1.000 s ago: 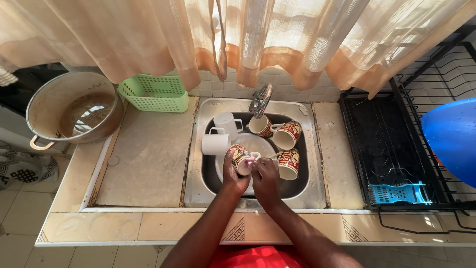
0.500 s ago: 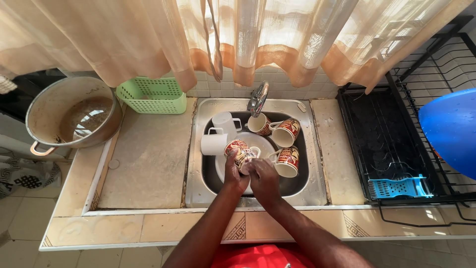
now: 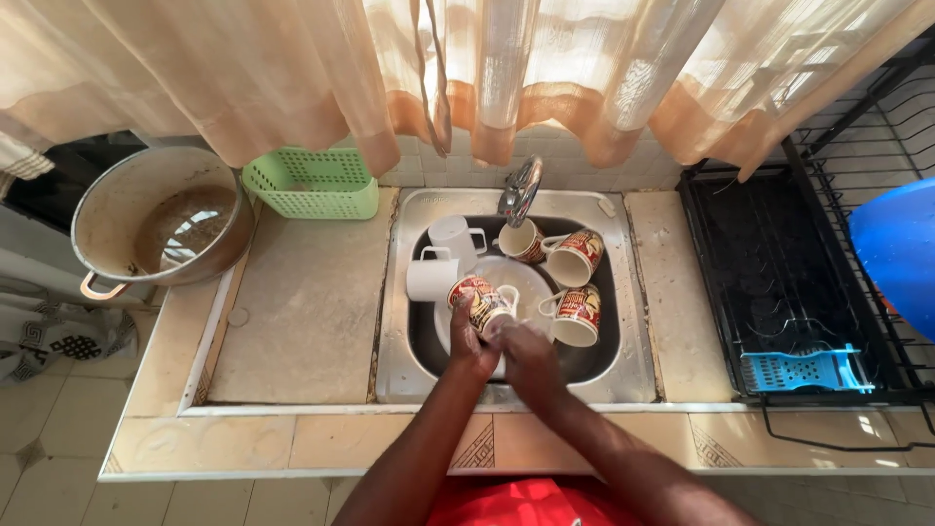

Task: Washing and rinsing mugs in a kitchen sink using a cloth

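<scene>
Over the steel sink [image 3: 397, 360], my left hand [image 3: 469, 343] grips a patterned red-and-cream mug [image 3: 481, 303] tilted on its side. My right hand [image 3: 526, 353] is closed right beside that mug, at its rim; what it holds I cannot tell. Inside the sink lie a white plate [image 3: 526, 282], two white mugs [image 3: 443, 258] at the back left and three more patterned mugs [image 3: 575, 287] at the back and right. The tap [image 3: 519, 191] hangs over the basin's far edge.
A large dirty metal pot [image 3: 161, 226] sits at the counter's left end, a green plastic basket [image 3: 314, 185] behind the stone counter [image 3: 292, 312]. A black wire dish rack [image 3: 794, 282] with a small blue basket [image 3: 804, 368] stands right of the sink. A blue bowl [image 3: 901, 253] is at the right edge. Curtains hang above.
Both hands with the mug have stayed over the sink's front, shifting only slightly; the view itself has drifted a little.
</scene>
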